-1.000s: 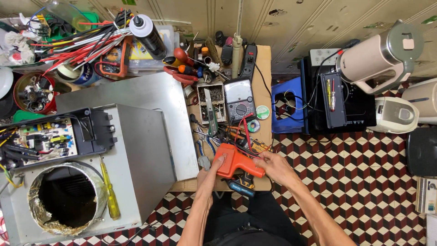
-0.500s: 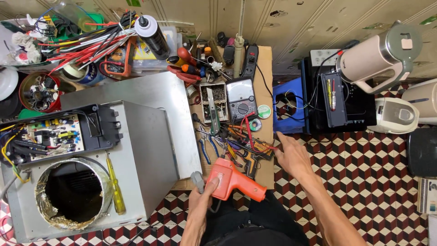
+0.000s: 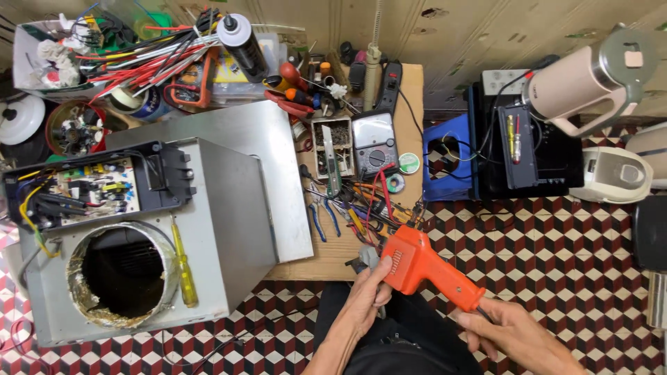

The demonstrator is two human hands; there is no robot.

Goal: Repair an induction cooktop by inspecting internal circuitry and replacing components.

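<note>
Now my right hand point(image 3: 511, 333) has come back to grip the orange gun's point(image 3: 420, 264) handle; my left hand point(image 3: 365, 298) clasps its body, just below the table point(image 3: 306, 267).

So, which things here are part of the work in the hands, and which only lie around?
In hand:
- orange soldering gun, gripped by left hand and right hand

Lying about:
- yellow screwdriver on metal housing
- multimeter
- blue pliers
- kettle
</note>
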